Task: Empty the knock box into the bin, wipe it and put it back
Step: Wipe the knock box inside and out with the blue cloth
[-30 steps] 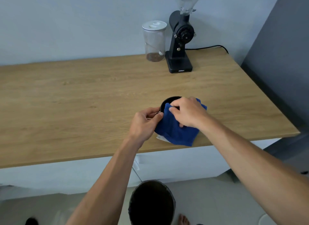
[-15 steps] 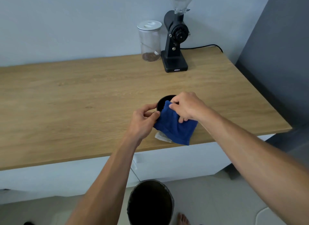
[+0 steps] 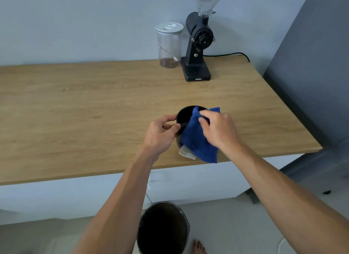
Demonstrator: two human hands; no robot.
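Your left hand (image 3: pixel 160 133) is curled around the near left side of the black knock box (image 3: pixel 184 115), thumb and fingers closed on its rim and wall. Your right hand (image 3: pixel 220 130) is bunched over a blue cloth (image 3: pixel 198 140), fingertips pinching the fabric at the box's right rim; the cloth drapes over that rim and hangs down the near side, hiding most of the box's front. A small pale tag (image 3: pixel 186 152) shows at the cloth's lower left corner. The knock box stands upright on the wooden countertop (image 3: pixel 85 112), towards the front edge and right of centre, its dark opening facing up; you cannot tell what its inside holds. Well behind it, against the wall, a black coffee grinder (image 3: pixel 197 45) stands with a clear hopper on top and a black cable (image 3: pixel 226 54) running off to the right. Just left of the grinder is a clear jar (image 3: pixel 169 45) with a white lid and a shallow layer of brown contents. Below the counter front, on the floor between your forearms, a dark round bin (image 3: pixel 163 229) stands open, and a bare foot (image 3: pixel 198 247) shows just beside it.
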